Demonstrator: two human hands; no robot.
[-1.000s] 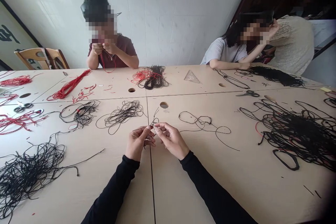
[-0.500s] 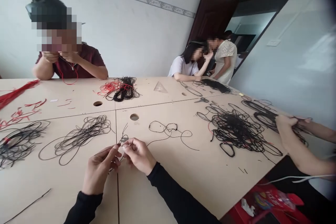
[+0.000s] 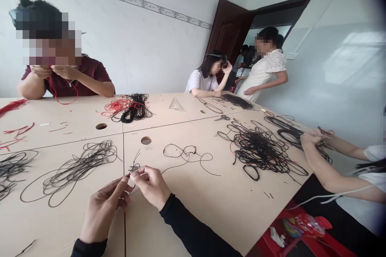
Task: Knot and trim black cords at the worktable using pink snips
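Observation:
My left hand (image 3: 104,209) and my right hand (image 3: 150,186) meet above the pale wooden table (image 3: 193,209), near its front edge. Both pinch a thin black cord (image 3: 134,164) between thumb and fingers; its loose end sticks up toward the round hole (image 3: 146,140) in the table. Both my sleeves are black. A loose bundle of black cord (image 3: 78,166) lies just left of my hands. A single looped black cord (image 3: 187,154) lies to the right.
A big tangle of black cord (image 3: 259,150) covers the right side, where a co-worker's arms (image 3: 328,172) handle another pile. A red-and-black bundle (image 3: 128,108) lies at the back. A person in maroon (image 3: 64,76) works red string opposite. Scissors (image 3: 222,118) lie far right; a red bag (image 3: 298,229) sits below.
The view has swung right and slightly up, bringing the doorway and the right-hand co-worker into sight. My hands keep pinching the black cord, now lower left in the frame.

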